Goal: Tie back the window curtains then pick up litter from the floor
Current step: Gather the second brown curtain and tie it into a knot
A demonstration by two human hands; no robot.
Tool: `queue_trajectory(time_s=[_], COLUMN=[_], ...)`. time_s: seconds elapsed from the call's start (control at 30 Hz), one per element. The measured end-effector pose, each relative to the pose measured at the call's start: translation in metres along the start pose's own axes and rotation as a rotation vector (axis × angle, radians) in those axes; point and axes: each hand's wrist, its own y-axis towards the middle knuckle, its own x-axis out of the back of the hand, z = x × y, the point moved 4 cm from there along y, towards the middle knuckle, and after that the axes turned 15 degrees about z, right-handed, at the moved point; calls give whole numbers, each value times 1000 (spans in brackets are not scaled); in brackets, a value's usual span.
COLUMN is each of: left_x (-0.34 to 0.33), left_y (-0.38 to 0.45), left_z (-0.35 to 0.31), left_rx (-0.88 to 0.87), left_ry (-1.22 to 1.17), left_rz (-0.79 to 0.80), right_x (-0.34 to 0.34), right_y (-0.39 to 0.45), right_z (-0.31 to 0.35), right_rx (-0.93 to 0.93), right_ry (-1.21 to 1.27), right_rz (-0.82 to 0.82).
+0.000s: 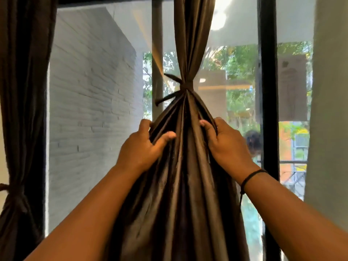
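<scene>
White brick wall [90,102] left; trees [239,63] outside.

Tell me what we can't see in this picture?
- Floor and any litter: below the head view's bottom edge.
- Curtain hem: cut off there too.
- Left curtain: partly cut by the left edge.
- Fingers of the left hand and the right hand: tips buried in folds.
- Tie knot: too dark to read.
</scene>
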Motion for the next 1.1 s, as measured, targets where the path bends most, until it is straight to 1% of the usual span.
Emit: queue_trajectory(time_s=[0.07, 0.13, 0.17, 0.2, 0.23, 0.27, 0.3, 0.33, 0.37, 0.4, 0.43, 0.47, 0.53, 0.6, 0.77, 0.9, 0.97, 1.03, 1.1], left_x=[-21, -39, -46, -53, -59, -61, -59, -50, -38, -25, -13, -3, 9, 5, -47, -69, -75, -78, -83], left_y=[-5, -1, 0, -1, -3, -6, -10, -12, -11, -7, -3, 2, 11, 9, -28, -53, -63, -68, -69], left_z=[-1, 0, 4, 9, 15, 22, 30, 37, 43, 47, 49, 47, 47, 43, 41, 43, 44, 38, 24], left_rx=[136, 211, 245, 283, 329, 370, 388, 382, 353, 310, 265, 237, 220, 205, 93, 53, 83, 149, 157], left_ry=[-100, -170, -264, -426, -643, -792, -835, -724, -501, -246, -21, 127, 256, 286, 253, 214, 273, 368, 320], left_rz=[112, 189, 208, 215, 206, 168, 75, -30, -111, -159, -172, -154, -146, -139, -53, 11, 32, 10, -21], right_x=[-20, -39, -45, -48, -47, -43, -35, -24, -11, 2, 12, 19, 22, 10, -34, -49, -52, -52, -50], right_y=[-16, -23, -24, -25, -26, -26, -26, -26, -25, -23, -20, -16, -8, -10, -49, -69, -78, -88, -97], right_z=[-1, -11, -19, -29, -41, -54, -68, -82, -97, -109, -117, -123, -127, -124, -104, -102, -101, -99, -98], right_rx=[-10, -33, -52, -85, -130, -172, -207, -224, -232, -231, -223, -216, -210, -206, -147, -165, -178, -200, -227], right_ry=[134, 208, 234, 264, 290, 295, 266, 182, 57, -82, -204, -270, -290, -267, -194, -239, -251, -243, -287], right_rz=[117, 271, 335, 376, 388, 372, 333, 273, 208, 147, 99, 76, 79, 125, 173, 241, 249, 259, 261])
